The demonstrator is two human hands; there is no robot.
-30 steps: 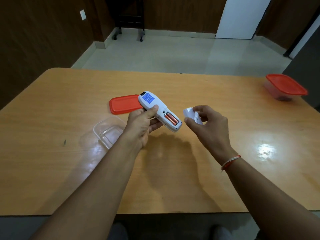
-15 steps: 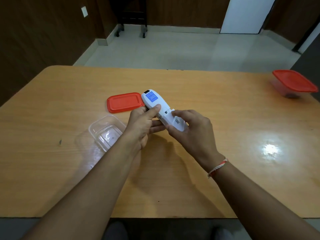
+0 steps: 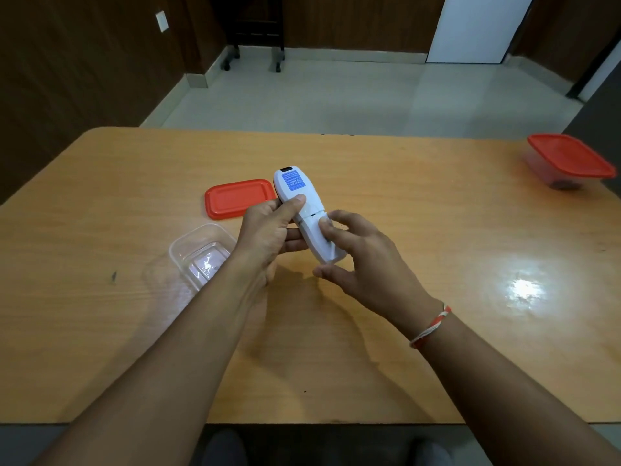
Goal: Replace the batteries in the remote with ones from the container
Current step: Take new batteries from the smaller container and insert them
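A white remote [image 3: 304, 205] with a blue label on its back is held above the wooden table [image 3: 437, 230], back side up. My left hand [image 3: 268, 237] grips its middle, thumb across the back. The battery cover sits in place on the lower half and hides the batteries. My right hand [image 3: 359, 260] has its thumb pressing on that cover and its fingers curled round the remote's lower end. A clear plastic container [image 3: 201, 255] stands open on the table left of my hands, and nothing shows inside it. Its red lid [image 3: 238, 197] lies flat behind it.
A second clear container with a red lid [image 3: 569, 162] on it stands at the table's far right edge, something dark inside. The near table edge runs just below my forearms. Beyond the table is open tiled floor and a wheeled stand [image 3: 255, 28].
A second ago the battery bay was open with orange batteries showing and my right hand held the cover apart. The cover has since been brought onto the remote and now lies closed over them.
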